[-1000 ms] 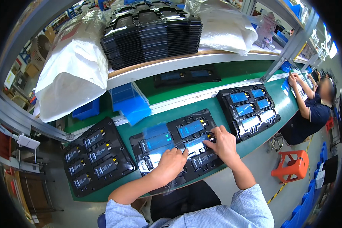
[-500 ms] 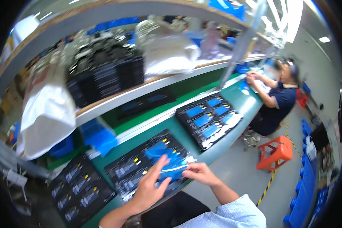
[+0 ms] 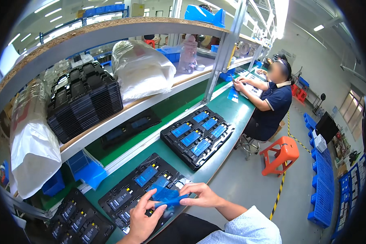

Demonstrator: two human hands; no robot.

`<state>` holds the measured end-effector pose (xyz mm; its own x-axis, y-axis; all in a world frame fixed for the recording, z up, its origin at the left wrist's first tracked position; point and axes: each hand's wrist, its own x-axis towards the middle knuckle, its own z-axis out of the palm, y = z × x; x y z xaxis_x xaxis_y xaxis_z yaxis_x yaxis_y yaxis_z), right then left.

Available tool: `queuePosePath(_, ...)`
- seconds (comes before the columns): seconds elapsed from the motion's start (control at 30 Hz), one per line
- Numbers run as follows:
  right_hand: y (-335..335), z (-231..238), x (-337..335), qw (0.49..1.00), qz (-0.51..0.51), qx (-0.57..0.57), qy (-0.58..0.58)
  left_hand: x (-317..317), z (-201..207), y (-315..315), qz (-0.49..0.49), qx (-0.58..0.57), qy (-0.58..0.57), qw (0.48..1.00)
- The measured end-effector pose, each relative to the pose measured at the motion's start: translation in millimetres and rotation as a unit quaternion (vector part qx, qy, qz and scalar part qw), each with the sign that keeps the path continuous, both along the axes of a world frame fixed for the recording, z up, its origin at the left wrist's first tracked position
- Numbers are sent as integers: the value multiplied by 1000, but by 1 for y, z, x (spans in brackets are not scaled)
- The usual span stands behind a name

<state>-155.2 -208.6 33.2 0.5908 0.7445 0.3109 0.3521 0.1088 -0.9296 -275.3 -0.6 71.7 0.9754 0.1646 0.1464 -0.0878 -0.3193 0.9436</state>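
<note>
- The left hand (image 3: 144,217) and the right hand (image 3: 201,195) meet over the nearest black compartment tray (image 3: 128,191), at the front edge of the green workbench (image 3: 227,110)
- Between them is a thin blue film strip (image 3: 171,200); the right hand's fingers are pinched on its end, the left hand's fingertips are closed on the other end, so it is stretched flat just above the tray, likely to keep it from curling or sticking to itself
- The tray holds small flat parts with blue film faces, each in its own pocket; which pocket the strip belongs to I cannot tell
- A 2nd tray of blue-faced parts (image 3: 197,136) lies further right on the bench, apart from the hands; a 3rd tray (image 3: 75,217) sits at the left
- Above, a shelf carries a stack of empty black trays (image 3: 85,101) and white plastic bags (image 3: 144,71)
- A co-worker in a dark shirt (image 3: 272,103) sits at the far end, beside an orange stool (image 3: 282,152); nothing blocks the hands
</note>
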Motion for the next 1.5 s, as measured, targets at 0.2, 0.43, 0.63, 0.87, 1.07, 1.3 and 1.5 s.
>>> queuePosePath(0.2,5,5,-3,999,-25,22,29,-1,-4,0,28,13,6,999)
queuePosePath(0.43,5,-4,-11,992,-114,25,38,1,0,0,41,72,-7,997)
queuePosePath(0.63,6,-6,19,959,-187,-3,212,-6,-3,23,-6,368,-18,930)
queuePosePath(0.87,14,-34,56,944,-57,-252,207,-14,-45,17,-192,460,114,859)
queuePosePath(1.07,20,-46,45,933,-46,-295,199,-11,-57,5,-201,498,133,833)
queuePosePath(1.3,21,-52,44,935,-53,-309,165,-9,-49,5,-216,513,151,817)
queuePosePath(1.5,23,-50,43,936,-61,-315,143,-11,-59,5,-197,506,133,829)
